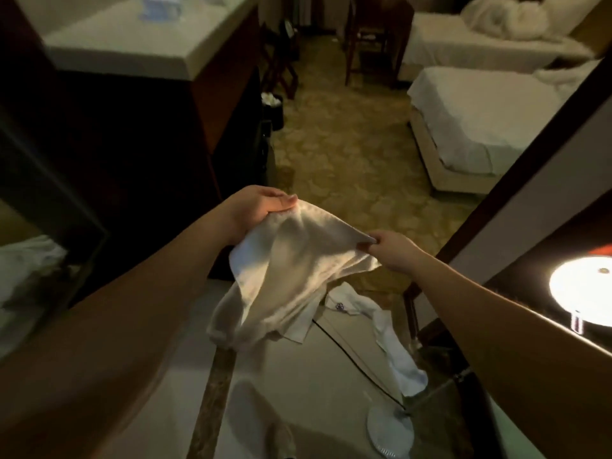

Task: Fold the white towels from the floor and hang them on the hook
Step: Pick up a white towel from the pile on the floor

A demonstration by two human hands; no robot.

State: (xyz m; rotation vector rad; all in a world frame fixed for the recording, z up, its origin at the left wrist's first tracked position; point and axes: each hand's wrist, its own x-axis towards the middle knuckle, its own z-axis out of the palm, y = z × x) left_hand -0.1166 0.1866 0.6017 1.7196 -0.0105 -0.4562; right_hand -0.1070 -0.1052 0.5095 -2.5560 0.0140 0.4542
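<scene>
A white towel [291, 270] hangs crumpled in the air in front of me, held up by both hands. My left hand [261, 207] grips its upper left edge, thumb on top of the cloth. My right hand [387, 250] pinches the upper right corner. The towel's lower part droops toward the floor. Another white towel [381, 323] lies spread and twisted on the pale floor below and to the right. No hook is in view.
A dark cable [351, 352] runs across the floor to a white round fan base [390, 429]. A dark counter with a pale top [132, 51] stands left. Two beds [480, 120] are at the right, a bright lamp [583, 289] at the far right, and a wooden chair [371, 38] stands ahead.
</scene>
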